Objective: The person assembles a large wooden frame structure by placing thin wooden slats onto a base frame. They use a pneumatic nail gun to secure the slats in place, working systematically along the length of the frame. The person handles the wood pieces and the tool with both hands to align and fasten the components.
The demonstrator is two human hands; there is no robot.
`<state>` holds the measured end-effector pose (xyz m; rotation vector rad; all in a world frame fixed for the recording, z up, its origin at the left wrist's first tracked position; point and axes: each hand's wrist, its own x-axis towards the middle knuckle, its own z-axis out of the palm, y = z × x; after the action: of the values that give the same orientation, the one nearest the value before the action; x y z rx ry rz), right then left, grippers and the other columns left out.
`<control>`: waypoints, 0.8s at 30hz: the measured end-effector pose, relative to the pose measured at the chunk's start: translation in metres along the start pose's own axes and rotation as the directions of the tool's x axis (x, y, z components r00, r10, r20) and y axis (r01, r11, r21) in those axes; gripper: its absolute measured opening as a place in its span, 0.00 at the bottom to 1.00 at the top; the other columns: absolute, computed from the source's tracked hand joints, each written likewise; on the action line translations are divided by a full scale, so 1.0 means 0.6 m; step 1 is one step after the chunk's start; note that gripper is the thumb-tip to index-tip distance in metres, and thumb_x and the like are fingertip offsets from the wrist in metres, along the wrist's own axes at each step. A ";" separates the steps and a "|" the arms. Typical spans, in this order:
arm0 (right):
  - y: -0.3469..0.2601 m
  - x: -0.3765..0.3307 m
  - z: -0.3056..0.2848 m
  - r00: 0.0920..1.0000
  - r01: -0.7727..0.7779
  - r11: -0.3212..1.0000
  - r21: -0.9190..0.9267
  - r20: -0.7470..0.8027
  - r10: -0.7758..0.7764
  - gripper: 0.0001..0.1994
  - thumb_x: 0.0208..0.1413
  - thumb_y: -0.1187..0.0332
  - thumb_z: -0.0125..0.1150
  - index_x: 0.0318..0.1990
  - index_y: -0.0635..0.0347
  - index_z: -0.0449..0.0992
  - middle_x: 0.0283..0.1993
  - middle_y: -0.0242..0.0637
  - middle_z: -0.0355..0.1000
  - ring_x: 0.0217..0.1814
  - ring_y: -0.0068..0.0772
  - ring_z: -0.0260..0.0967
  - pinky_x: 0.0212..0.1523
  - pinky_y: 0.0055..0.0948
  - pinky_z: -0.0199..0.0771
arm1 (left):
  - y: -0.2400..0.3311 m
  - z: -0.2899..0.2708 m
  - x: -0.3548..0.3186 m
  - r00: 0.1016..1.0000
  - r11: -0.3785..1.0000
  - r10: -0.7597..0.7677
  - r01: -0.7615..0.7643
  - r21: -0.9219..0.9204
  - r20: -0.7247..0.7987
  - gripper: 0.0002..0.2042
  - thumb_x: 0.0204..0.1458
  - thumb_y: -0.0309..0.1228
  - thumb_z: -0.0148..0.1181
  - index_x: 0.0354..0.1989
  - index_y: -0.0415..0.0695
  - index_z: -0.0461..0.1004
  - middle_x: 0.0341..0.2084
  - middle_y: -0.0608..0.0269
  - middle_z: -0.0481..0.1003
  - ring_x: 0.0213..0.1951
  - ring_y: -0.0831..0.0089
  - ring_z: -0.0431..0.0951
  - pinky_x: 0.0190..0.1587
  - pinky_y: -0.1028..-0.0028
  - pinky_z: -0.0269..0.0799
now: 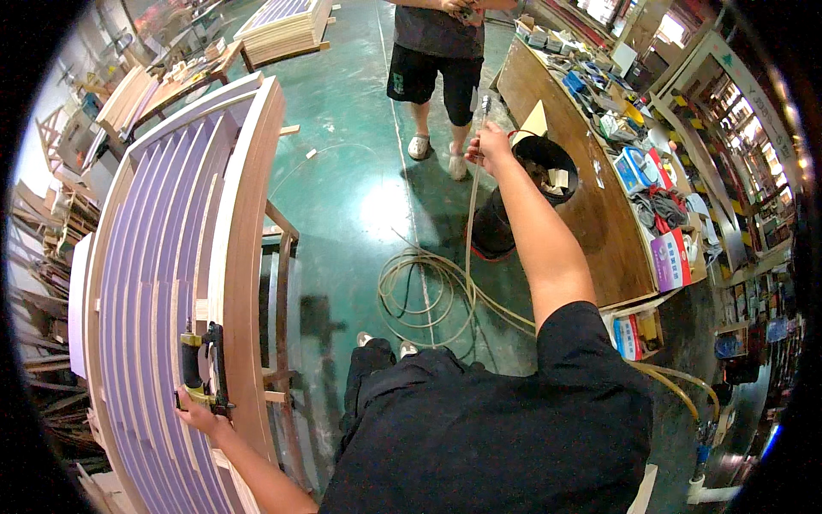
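My left hand (202, 416) is closed round the lower end of a yellow-green and black nail gun (215, 368). The gun rests along the near part of a slatted wooden panel (248, 197) with a pale frame and purple-grey strips. Stretched forward, my right hand (489, 147) grips a clear air hose (473, 223) near its metal fitting (486, 104), which points up and away. From that hand the hose hangs down to a loose coil (419, 295) on the floor. Gun and hose fitting are far apart.
A person (438, 51) in black shorts stands ahead, hands together at the waist. A black bin (548, 154) with scraps stands beside a wooden bench (591, 188) crowded with boxes and tools. Trestle legs (282, 257) support the panel; stacked panels (282, 30) lie farther back.
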<state>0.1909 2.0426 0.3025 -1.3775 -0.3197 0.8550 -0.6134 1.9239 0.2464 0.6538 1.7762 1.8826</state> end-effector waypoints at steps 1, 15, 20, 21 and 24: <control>0.000 0.002 0.004 1.000 -0.005 1.000 -0.014 0.017 0.005 0.12 0.63 0.75 0.43 0.53 0.57 0.64 0.26 0.36 0.62 0.19 0.32 0.62 0.23 0.41 0.75 | 0.001 -0.001 0.001 1.000 0.999 -0.015 0.015 0.030 -0.009 0.42 0.58 0.44 0.66 0.71 0.31 0.49 0.56 0.43 0.68 0.50 0.58 0.77 0.48 0.61 0.79; 0.022 0.011 0.057 0.997 -0.010 0.993 -0.121 0.072 0.019 0.26 0.60 0.77 0.47 0.65 0.45 0.62 0.31 0.33 0.67 0.26 0.32 0.67 0.30 0.41 0.78 | -0.045 -0.036 0.039 0.988 0.992 0.129 -0.128 0.014 -0.085 0.25 0.58 0.40 0.68 0.57 0.39 0.66 0.43 0.57 0.74 0.41 0.68 0.78 0.43 0.66 0.78; 0.062 0.039 0.045 0.983 0.174 0.911 -0.375 0.116 -0.140 0.25 0.59 0.73 0.55 0.66 0.57 0.66 0.41 0.40 0.76 0.44 0.34 0.76 0.44 0.38 0.75 | 0.014 0.000 -0.014 0.998 0.994 0.064 -0.065 -0.083 -0.005 0.22 0.60 0.36 0.65 0.56 0.39 0.65 0.42 0.59 0.74 0.41 0.70 0.78 0.43 0.68 0.78; 0.080 0.052 0.035 0.956 0.291 0.789 -0.541 0.131 -0.262 0.24 0.59 0.72 0.56 0.64 0.58 0.67 0.43 0.40 0.76 0.46 0.34 0.75 0.45 0.38 0.75 | 0.009 0.003 -0.014 0.997 0.994 0.071 -0.071 -0.080 -0.005 0.22 0.60 0.36 0.65 0.56 0.39 0.65 0.42 0.59 0.74 0.41 0.70 0.78 0.43 0.68 0.78; 0.169 0.088 -0.011 0.868 0.460 0.458 -0.761 0.276 -0.413 0.20 0.58 0.71 0.59 0.59 0.62 0.73 0.46 0.43 0.78 0.49 0.35 0.76 0.48 0.38 0.74 | -0.002 0.013 -0.004 0.997 0.991 0.080 -0.078 -0.108 0.014 0.21 0.60 0.35 0.65 0.56 0.40 0.66 0.43 0.59 0.74 0.42 0.69 0.79 0.44 0.69 0.78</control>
<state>0.1963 2.0701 0.1916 -1.9894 -1.1874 0.2614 -0.6065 1.9285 0.2453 0.7078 1.6467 2.0031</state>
